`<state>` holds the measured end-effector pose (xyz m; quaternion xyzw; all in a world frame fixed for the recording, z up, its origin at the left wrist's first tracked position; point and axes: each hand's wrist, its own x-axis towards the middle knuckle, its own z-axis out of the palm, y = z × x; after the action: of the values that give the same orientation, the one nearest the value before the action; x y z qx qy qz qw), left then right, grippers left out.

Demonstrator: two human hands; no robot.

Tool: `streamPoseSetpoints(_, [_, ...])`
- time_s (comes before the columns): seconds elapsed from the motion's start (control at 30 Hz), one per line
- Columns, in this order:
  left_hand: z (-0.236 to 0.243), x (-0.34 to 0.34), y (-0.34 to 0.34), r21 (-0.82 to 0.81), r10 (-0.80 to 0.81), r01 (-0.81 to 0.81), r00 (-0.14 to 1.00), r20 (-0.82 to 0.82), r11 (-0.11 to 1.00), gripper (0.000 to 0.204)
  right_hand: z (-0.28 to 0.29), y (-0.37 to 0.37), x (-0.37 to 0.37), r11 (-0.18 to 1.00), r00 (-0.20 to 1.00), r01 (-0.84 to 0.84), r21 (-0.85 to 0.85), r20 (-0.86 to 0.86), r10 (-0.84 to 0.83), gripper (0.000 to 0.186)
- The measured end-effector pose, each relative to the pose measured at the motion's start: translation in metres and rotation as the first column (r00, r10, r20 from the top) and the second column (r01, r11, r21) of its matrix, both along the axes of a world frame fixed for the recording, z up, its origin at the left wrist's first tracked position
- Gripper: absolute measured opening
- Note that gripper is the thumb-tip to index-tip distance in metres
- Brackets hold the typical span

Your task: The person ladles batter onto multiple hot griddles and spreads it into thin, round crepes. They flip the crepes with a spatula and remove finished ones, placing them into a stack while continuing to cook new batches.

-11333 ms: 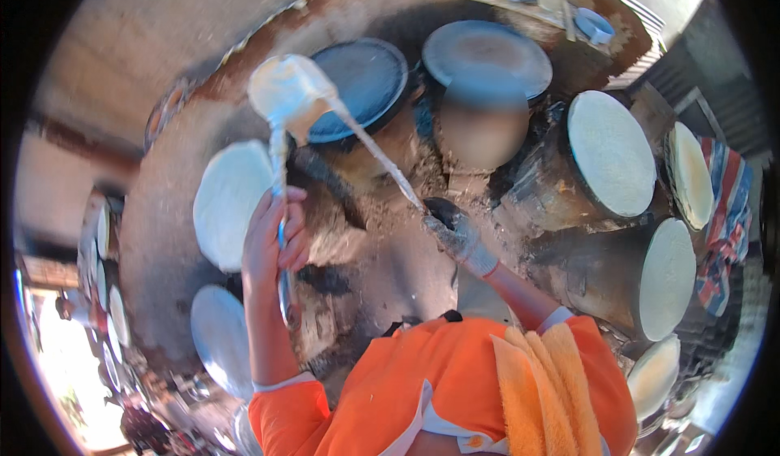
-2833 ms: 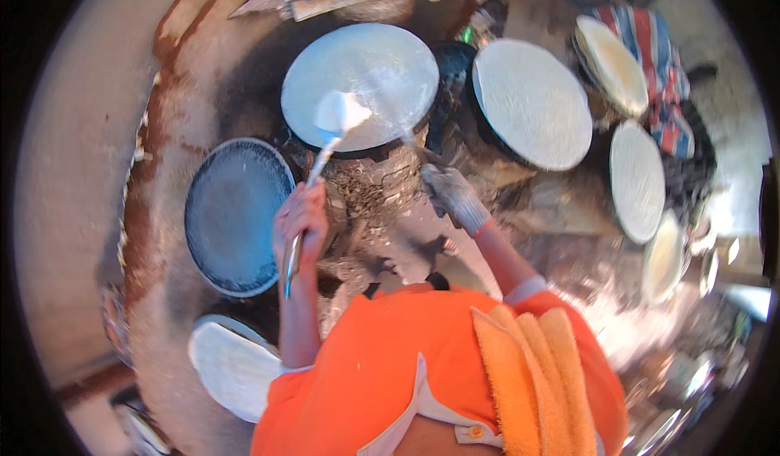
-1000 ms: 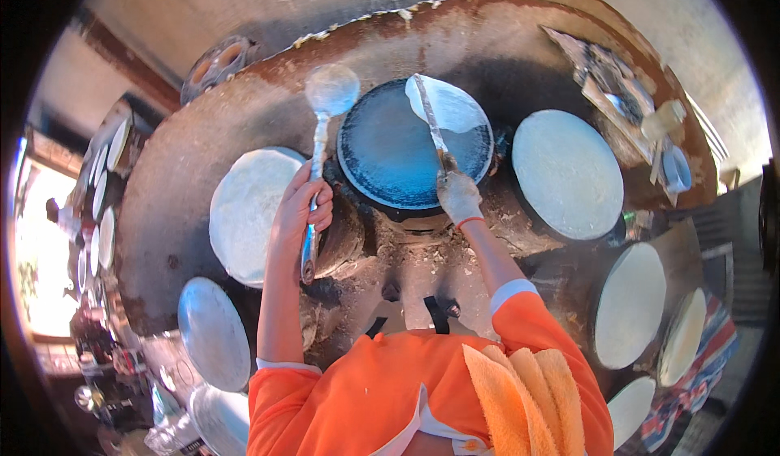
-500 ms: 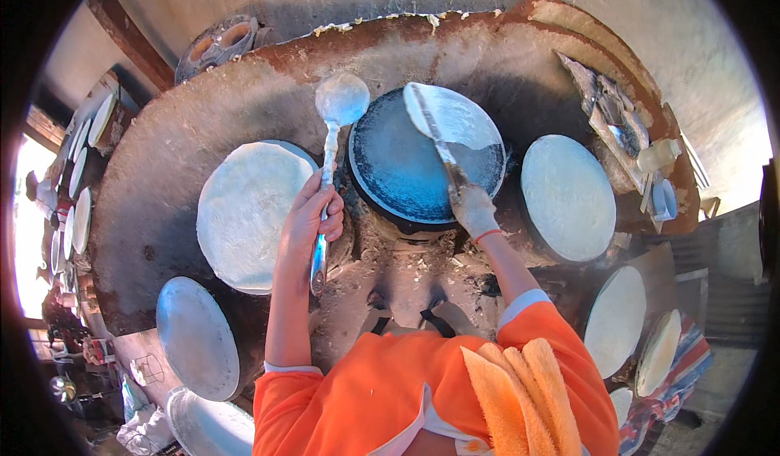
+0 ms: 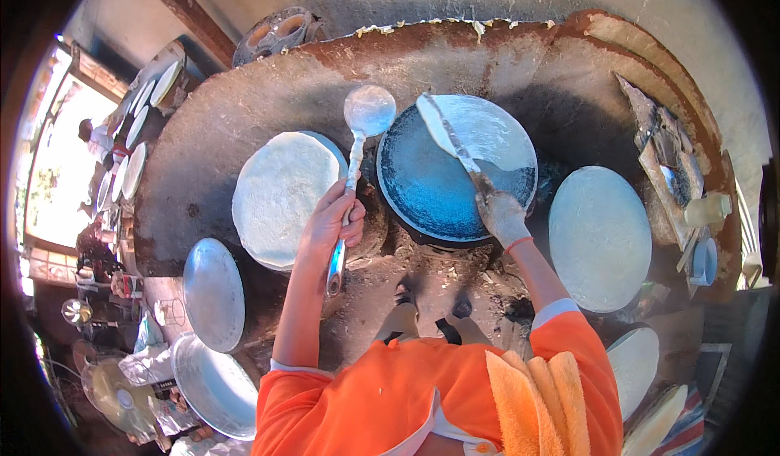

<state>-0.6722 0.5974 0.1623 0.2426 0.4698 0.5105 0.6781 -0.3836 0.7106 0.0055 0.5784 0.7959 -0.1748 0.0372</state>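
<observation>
My left hand (image 5: pixel 337 220) grips the handle of a long ladle (image 5: pixel 369 110), whose white-smeared round bowl is raised left of the dark round griddle (image 5: pixel 431 200). My right hand (image 5: pixel 501 219), in a dirty pale glove, is closed on a long flat spreader (image 5: pixel 460 149). The spreader lies across the griddle's upper part, pushing a thick edge of white batter; a thin white layer (image 5: pixel 491 127) covers the griddle's top right, while its lower left shows dark surface. A pale round sheet (image 5: pixel 282 200) covers the griddle to the left, and another (image 5: pixel 600 237) the one to the right.
Concrete counter (image 5: pixel 187 180) curves around me. Metal plate (image 5: pixel 213 293) and wide basin (image 5: pixel 210 391) are lower left; more covered griddles (image 5: pixel 634 367) lower right. Boards (image 5: pixel 660 151), jar (image 5: pixel 707 209) and blue container (image 5: pixel 703 261) stand right. A person (image 5: pixel 97 139) is far left beside more griddles.
The spreader's tip has swept leftward over the griddle, and the white layer now covers more of its top. The whole view has shifted, moving the griddles rightward in the picture.
</observation>
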Motion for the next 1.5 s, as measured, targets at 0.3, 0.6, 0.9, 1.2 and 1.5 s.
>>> streamPoseSetpoints(0.3, [-0.034, -0.021, 0.054, 0.018, -0.054, 0.055, 0.998, -0.043, 0.998, 0.020, 0.006, 0.001, 0.037, 0.983, 0.990, 0.042, 0.180, 0.126, -0.065, 0.045])
streamPoseSetpoints(0.6, [-0.060, -0.036, 0.093, -0.072, -0.135, 0.121, 0.958, -0.252, 0.990, 0.013, 0.019, -0.048, 0.010, 0.989, 0.992, -0.123, 0.080, -0.006, 0.124, 0.045])
streamPoseSetpoints(0.9, [-0.122, 0.012, 0.095, 0.359, 0.249, 0.283, 0.358, -0.900, 0.889, 0.039, 0.025, -0.083, 0.011, 0.968, 0.835, 0.001, 0.250, -0.534, 0.137, 0.042])
streamPoseSetpoints(1.2, [-0.126, -0.008, -0.056, -0.144, -0.084, 0.173, -0.313, -0.946, 0.974, 0.052, 0.062, -0.029, 0.002, 0.982, 0.916, -0.058, -0.177, -0.401, -0.019, 0.036])
streamPoseSetpoints(1.5, [-0.113, -0.006, -0.113, 0.135, 0.085, 0.131, 0.330, -0.940, 0.982, 0.049, -0.069, -0.125, 0.023, 0.796, -0.212, 0.057, -0.603, -0.786, -0.581, 0.030])
